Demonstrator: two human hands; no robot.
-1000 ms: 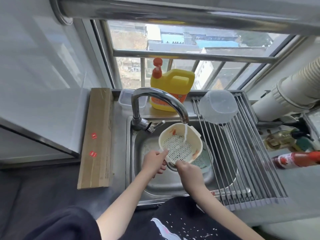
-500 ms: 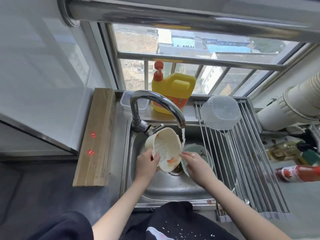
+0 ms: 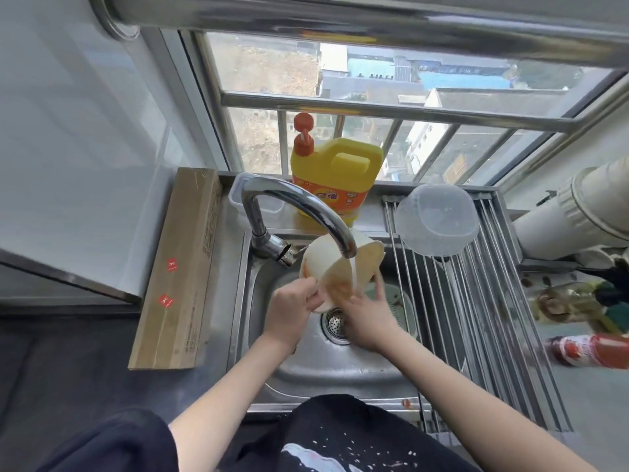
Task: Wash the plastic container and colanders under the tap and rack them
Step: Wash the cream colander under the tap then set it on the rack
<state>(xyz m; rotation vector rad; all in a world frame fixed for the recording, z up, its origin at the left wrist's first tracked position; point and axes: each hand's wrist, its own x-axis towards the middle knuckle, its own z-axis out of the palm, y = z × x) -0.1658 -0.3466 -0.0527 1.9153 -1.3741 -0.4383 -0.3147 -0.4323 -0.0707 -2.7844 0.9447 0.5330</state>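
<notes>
A cream colander [image 3: 326,267] with orange stains is tilted on its side under the running tap [image 3: 306,212], over the sink [image 3: 306,366]. My left hand [image 3: 289,311] grips its near left rim. My right hand [image 3: 367,315] holds its lower right side, fingers spread against it. A pale green colander [image 3: 400,303] lies in the sink bottom, partly hidden behind my right hand. A clear plastic container [image 3: 437,219] rests upside down on the roll-up rack [image 3: 476,318] at the back.
A yellow detergent jug [image 3: 335,180] stands behind the tap, a small clear box [image 3: 258,202] beside it. A long cardboard box [image 3: 180,267] lies left of the sink. A red sauce bottle [image 3: 592,349] and other bottles lie right of the rack.
The cream colander has turned from facing up to lying on its side, and moved up closer to the spout. Both hands shifted with it.
</notes>
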